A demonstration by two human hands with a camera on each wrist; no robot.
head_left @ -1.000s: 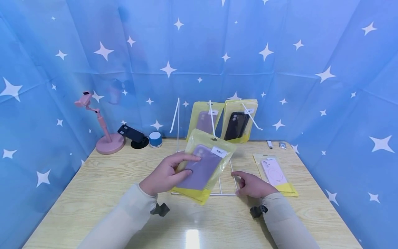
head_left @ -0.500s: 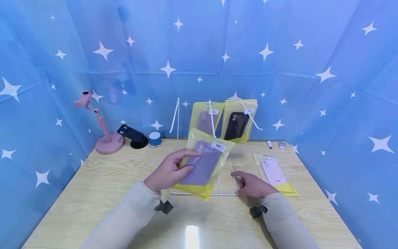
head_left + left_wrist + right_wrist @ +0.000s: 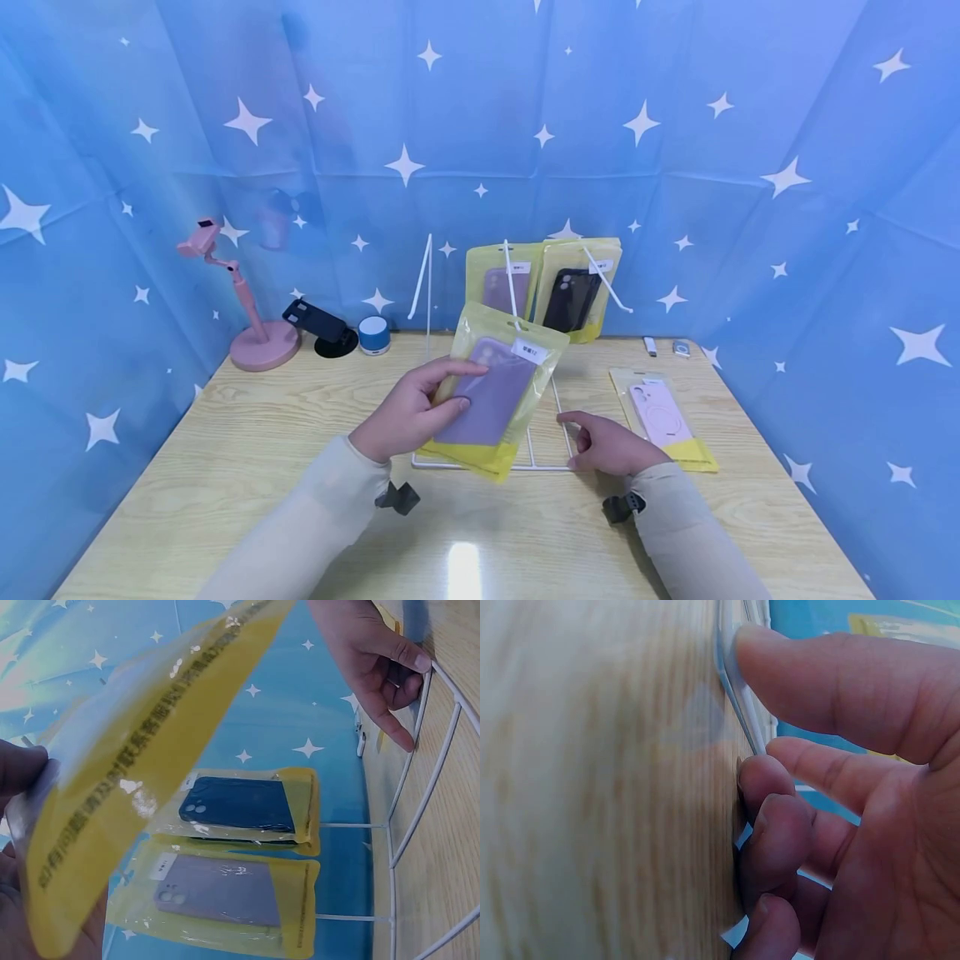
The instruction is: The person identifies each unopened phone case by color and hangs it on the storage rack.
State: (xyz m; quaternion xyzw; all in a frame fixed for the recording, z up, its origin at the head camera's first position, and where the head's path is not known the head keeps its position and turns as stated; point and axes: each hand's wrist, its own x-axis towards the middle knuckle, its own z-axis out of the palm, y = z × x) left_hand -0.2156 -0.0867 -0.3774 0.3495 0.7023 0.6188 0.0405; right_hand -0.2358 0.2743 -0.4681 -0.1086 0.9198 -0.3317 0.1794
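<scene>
Above wood, left hand [image 3: 405,417] grips pouch [image 3: 498,387]; right hand [image 3: 603,446], curled, holds rack [image 3: 543,468], fingertips hidden.

The print on the white label of the pouch [image 3: 501,387] I hold in my left hand [image 3: 408,412] is too small to read, and in the left wrist view its yellow back is cut off at the top edge, with my palm cropped at the lower left. The pouch covers part of the white wire rack [image 3: 551,454] and the lower end of the purple case pouch [image 3: 501,287] hanging behind. In the right wrist view the tabletop [image 3: 592,787] is a blur, and my right hand [image 3: 855,825] runs off the right and bottom edges. Two small items [image 3: 666,347] at the far edge are too tiny to identify.
</scene>
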